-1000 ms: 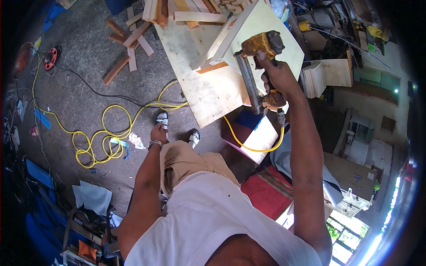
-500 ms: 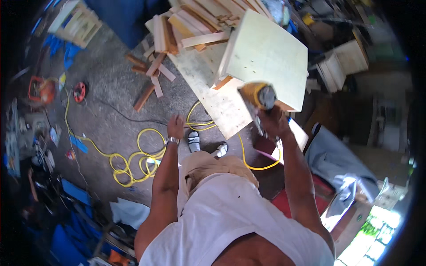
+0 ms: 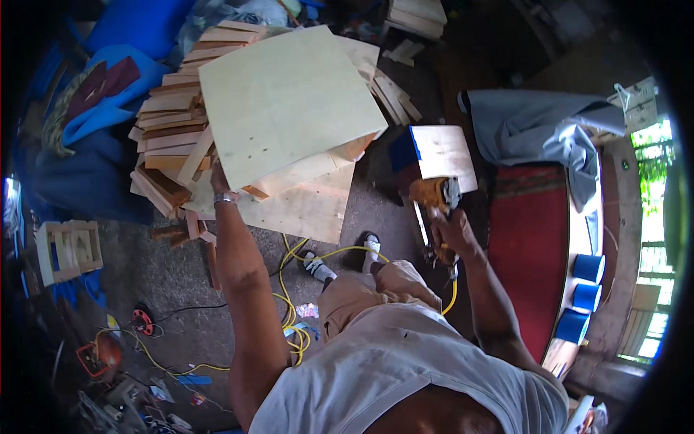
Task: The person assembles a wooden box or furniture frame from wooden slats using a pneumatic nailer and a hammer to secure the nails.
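My right grip [image 3: 451, 230] is wrapped round the nail gun [image 3: 431, 193]; the wooden box [image 3: 289, 105] lies just beyond my left grip [image 3: 220, 180], whose closure I cannot tell.

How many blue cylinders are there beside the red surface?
3: the upper cylinder, the middle cylinder and the lower cylinder, in a row right of the red surface. Others could be hidden.

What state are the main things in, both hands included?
Nail gun: held
Right hand: closed around the nail gun
Yellow hose: connected to the nail gun
Plywood assembly: broad panel facing up
Left hand: at the plywood assembly's edge, grip partly hidden
Wood strips: piled loosely
Grey sheet: draped, creased
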The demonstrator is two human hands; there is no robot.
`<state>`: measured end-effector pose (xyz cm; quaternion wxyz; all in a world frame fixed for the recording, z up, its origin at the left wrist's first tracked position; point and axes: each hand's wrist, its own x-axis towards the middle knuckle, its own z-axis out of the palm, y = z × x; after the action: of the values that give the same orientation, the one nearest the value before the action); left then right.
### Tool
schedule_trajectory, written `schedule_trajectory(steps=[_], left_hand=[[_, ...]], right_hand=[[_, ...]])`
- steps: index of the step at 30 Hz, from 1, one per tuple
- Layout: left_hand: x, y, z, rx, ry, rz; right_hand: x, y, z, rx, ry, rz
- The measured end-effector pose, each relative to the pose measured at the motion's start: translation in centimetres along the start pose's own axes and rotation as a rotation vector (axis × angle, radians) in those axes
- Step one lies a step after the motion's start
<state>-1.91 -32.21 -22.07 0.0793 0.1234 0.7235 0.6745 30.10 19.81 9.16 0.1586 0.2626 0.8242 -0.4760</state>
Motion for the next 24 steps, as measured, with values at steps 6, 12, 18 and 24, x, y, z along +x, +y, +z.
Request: schedule_trajectory(steps=[6,12,18,24], left_hand=[[-5.4,2.9,4.8,-0.634,0.566,-0.325],[-17.9,5.7,15.7,-1.151,0.547,-0.177],[-14.1,9.3,26.4,-0.925,0.774,-0.361],[-7.1,11.8,32.6,-0.655,0.966,-0.546]], right_hand=[[4.8,-0.2,-2.8,-0.052,0.017,-0.122],[6.8,5.3,-6.2,-0.118,-0.125,-0.046],[6.8,8.6,-9.4,-0.144,-0.141,-0.064],[5.5,8.2,-9.1,-0.109,-0.127,-0.216]])
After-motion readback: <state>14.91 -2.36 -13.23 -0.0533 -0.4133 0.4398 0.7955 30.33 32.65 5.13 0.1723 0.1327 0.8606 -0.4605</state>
